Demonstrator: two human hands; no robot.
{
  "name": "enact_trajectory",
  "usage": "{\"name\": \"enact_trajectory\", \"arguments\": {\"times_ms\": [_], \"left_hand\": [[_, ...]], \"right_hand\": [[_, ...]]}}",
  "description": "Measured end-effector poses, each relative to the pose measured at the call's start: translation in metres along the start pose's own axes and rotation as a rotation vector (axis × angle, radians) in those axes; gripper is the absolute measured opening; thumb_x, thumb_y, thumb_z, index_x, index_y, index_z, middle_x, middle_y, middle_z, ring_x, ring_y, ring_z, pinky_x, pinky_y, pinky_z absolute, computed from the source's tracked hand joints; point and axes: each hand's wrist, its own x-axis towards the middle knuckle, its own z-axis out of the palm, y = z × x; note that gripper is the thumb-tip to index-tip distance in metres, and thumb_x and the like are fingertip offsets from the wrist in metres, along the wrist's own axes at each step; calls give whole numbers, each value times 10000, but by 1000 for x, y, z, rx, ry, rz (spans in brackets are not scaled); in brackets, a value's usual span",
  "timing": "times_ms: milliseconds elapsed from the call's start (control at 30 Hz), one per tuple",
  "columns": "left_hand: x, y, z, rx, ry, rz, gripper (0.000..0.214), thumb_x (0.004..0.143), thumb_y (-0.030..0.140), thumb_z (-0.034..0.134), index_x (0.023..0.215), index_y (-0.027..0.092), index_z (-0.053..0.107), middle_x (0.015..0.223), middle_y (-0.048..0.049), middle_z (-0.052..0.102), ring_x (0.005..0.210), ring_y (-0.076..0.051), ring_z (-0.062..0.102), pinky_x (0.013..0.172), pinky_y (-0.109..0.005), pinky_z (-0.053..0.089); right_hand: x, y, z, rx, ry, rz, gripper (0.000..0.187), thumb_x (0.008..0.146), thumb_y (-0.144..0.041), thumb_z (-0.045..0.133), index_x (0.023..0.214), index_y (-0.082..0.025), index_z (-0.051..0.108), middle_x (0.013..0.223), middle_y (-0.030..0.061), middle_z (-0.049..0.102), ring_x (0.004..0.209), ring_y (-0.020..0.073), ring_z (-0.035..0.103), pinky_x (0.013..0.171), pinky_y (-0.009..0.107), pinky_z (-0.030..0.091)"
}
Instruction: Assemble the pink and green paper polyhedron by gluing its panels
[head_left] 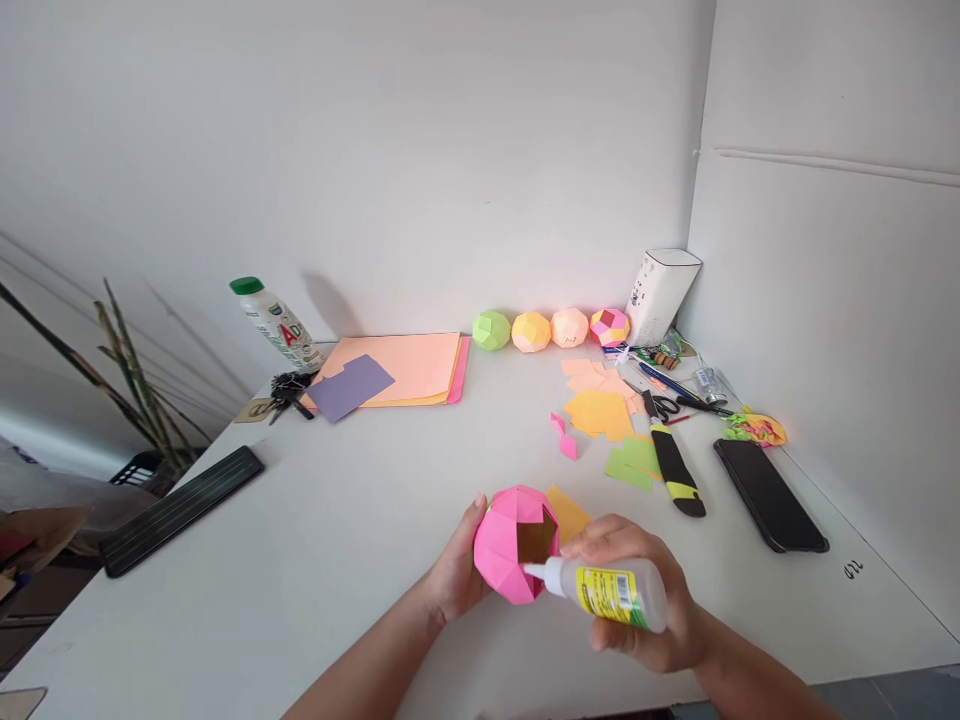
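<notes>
A faceted pink paper ball [501,540] rests in my left hand [459,565], whose fingers wrap its left side and underside. One face of the ball is open, showing a brownish inside. My right hand [660,590] grips a glue bottle [611,592] with a yellow and green label, tilted nearly level. Its white nozzle tip meets the pink paper at the lower edge of the opening; whether glue is coming out cannot be made out. Behind the ball lies an orange paper piece [570,513], partly hidden by the ball and my right hand.
Cut paper pieces [600,413], a utility knife [677,470], scissors [661,405] and a phone [771,495] lie to the right. Several finished paper balls [531,332] line the wall. Coloured sheets [397,365], a white bottle [277,325] and a dark ruler-like bar [184,508] are left.
</notes>
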Motion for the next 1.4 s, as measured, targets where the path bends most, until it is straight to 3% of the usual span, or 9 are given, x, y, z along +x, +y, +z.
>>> {"name": "enact_trajectory", "arguments": {"times_ms": [467, 900, 1200, 1400], "left_hand": [[2, 1, 1, -7, -7, 11, 795, 838, 766, 330, 1186, 119, 633, 1123, -180, 691, 985, -336, 637, 780, -387, 433], [1, 1, 1, -30, -15, -23, 816, 811, 790, 357, 1189, 123, 636, 1182, -190, 675, 1137, -381, 578, 877, -434, 409], [1, 0, -1, -7, 61, -25, 836, 792, 802, 367, 1207, 124, 628, 1104, -182, 700, 986, -344, 640, 786, -388, 437], [2, 1, 0, -14, 48, -7, 815, 822, 777, 344, 1214, 120, 625, 1136, -184, 685, 903, -300, 647, 730, -355, 435]], "right_hand": [[-3, 3, -2, -43, -19, -22, 474, 767, -451, 754, 1169, -282, 569, 922, 89, 689, 743, 224, 649, 618, 335, 558], [0, 4, 1, -15, 22, -9, 416, 794, -472, 722, 1134, -279, 581, 918, 86, 688, 766, 229, 665, 681, 367, 570], [-1, 3, -1, 21, -13, -4, 430, 782, -455, 740, 1145, -276, 595, 894, 77, 687, 738, 217, 649, 661, 347, 547], [-3, 5, -1, 36, -4, -3, 445, 771, -449, 750, 1151, -276, 596, 902, 76, 686, 734, 216, 637, 651, 345, 536]]}}
